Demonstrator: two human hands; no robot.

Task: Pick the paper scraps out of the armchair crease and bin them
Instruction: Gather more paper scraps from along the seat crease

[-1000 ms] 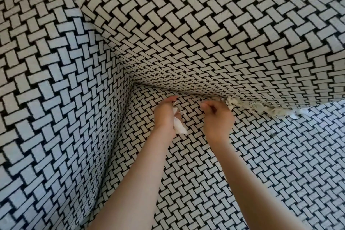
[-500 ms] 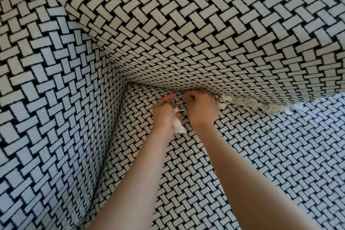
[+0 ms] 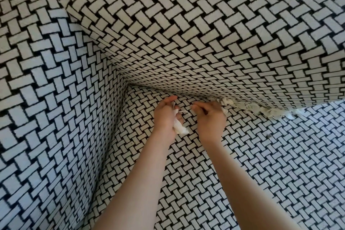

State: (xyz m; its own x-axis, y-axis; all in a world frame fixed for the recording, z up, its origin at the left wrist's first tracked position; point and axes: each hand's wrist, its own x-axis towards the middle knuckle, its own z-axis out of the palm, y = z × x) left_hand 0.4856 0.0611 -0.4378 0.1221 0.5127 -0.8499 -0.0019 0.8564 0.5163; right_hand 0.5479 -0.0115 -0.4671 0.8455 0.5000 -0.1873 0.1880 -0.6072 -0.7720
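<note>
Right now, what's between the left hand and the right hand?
Head view: a thin paper strip trailing from the paper wad the left hand grips, toward the right hand; otherwise bare seat fabric.

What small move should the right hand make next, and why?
Probably move the right hand rightward along the crease and pinch the nearest paper scraps: a row of them sticks out there, while the left hand grips a wad of collected paper and cannot pick easily.
</note>
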